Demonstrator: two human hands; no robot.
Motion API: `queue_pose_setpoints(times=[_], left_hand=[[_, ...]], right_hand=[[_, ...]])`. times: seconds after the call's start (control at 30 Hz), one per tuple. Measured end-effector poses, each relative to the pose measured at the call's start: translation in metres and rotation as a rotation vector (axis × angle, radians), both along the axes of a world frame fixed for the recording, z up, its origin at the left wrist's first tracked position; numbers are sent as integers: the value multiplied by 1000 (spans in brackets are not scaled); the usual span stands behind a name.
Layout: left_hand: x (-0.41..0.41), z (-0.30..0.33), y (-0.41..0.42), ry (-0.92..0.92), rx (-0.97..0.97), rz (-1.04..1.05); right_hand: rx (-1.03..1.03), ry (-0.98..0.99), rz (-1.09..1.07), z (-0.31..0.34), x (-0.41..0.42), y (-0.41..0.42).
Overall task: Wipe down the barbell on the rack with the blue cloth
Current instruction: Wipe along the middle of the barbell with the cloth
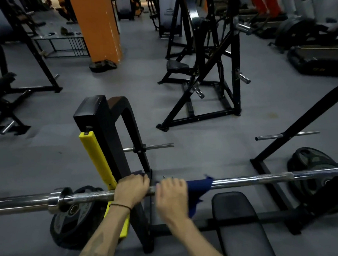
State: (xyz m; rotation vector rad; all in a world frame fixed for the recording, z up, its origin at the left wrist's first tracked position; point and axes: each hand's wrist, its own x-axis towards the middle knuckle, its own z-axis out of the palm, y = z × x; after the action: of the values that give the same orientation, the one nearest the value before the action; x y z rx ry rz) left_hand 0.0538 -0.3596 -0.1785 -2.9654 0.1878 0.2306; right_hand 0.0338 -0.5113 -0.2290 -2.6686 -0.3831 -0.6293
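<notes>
**A:** Looking down at the bench station now. The barbell [246, 180] runs straight across the view, level, sitting on the rack [105, 131], the black upright with the yellow guard [95, 158] down its near face.

**B:** And both hands are on the bar?

**A:** Both on it, side by side. The left hand [131, 190] has its fingers curled over the top of the shaft, right beside the upright, a thin dark band at the wrist. The right hand [171, 193] sits just beside it, fingers folded down over the bar and over the blue cloth [198, 186].

**B:** Where exactly is the cloth?

**A:** Wrapped around the shaft, bunched out from under the right hand on the side away from the left hand, a tail of it hanging below the bar. The right hand is a little blurred, so the exact finger placement is hard to read.

**B:** Anything else close in?

**A:** A black padded bench [234, 213] lies beneath the bar, under the cloth. One weight plate [70, 219] leans low by the upright on the left, another plate [313, 170] sits on the floor at the right. Grey gym floor [47, 165] beyond, black machines and an orange pillar [96, 25] in the background.
</notes>
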Motion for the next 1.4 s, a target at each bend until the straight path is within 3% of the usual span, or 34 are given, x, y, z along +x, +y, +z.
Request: queue_pose_setpoints(times=[0.07,0.17,0.3,0.37,0.43,0.57,0.7,0.83,0.97,1.07,1.2,1.3,1.4], left_hand=[[-7,-14,3,-161,-11,-55],[-18,-25,10,-387,58,-168],[-24,-30,7,-488,-19,-108],[-23,-28,1,-550,-57,-42],[-19,-24,-3,-561,-125,53],[-14,-24,1,-528,-160,61],[-17,-38,9,-542,-69,-75],[-18,-29,7,-547,-10,-107],[-14,-31,1,-535,-128,-10],[-15,-33,1,-511,-110,-26],[-21,-19,6,-482,-21,-67],[-21,-10,2,-507,-45,-74],[-20,-9,-3,-553,-128,4]], right_hand=[[-30,-19,85,3,-4,19],[-62,-70,145,-1,9,-21],[-79,-82,9,-6,25,-107],[-62,-48,-88,-1,20,-109],[7,-18,-134,3,14,-68],[28,76,74,6,-2,27],[-46,4,202,-2,2,-21],[-55,-30,-7,0,13,-118],[90,36,-194,3,3,-67],[127,86,-17,5,-19,6],[-27,68,211,1,-8,-37],[-58,30,12,-5,1,-100],[50,164,-206,-3,-14,-71]])
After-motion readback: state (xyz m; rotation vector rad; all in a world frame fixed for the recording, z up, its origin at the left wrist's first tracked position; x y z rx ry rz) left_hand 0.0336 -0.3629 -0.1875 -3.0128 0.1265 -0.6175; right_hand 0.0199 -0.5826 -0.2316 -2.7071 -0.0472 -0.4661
